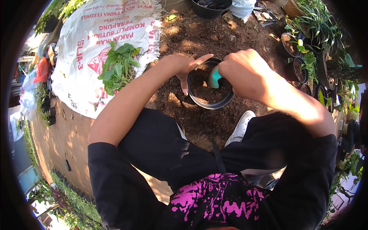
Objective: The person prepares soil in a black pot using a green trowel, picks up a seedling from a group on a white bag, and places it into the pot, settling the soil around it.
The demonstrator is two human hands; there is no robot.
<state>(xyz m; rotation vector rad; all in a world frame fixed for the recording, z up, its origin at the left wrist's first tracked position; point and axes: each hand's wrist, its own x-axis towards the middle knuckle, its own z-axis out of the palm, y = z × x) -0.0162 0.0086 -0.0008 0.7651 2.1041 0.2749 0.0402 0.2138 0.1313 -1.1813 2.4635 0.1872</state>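
A round black plastic pot [214, 105] with dark soil in it stands on the ground between my knees. My left hand [191, 67] is at the pot's left side, thumb and a finger spread along the rim. In my right hand [240, 70], closed in a fist over the right rim, is a green hand trowel [214, 77]; its blade reaches down into the pot. The tip of the blade is hard to tell from the soil. Left of the pot, a bunch of leafy green seedlings [119, 67] lies on a white woven sack [72, 54] with red print.
Loose dark soil [189, 37] surrounds the pot. Beyond it stand a larger black tub [211, 13] and a white plastic bag [243, 8]. Several potted plants [300, 70] line the right side. My white shoe [240, 128] is close below the pot.
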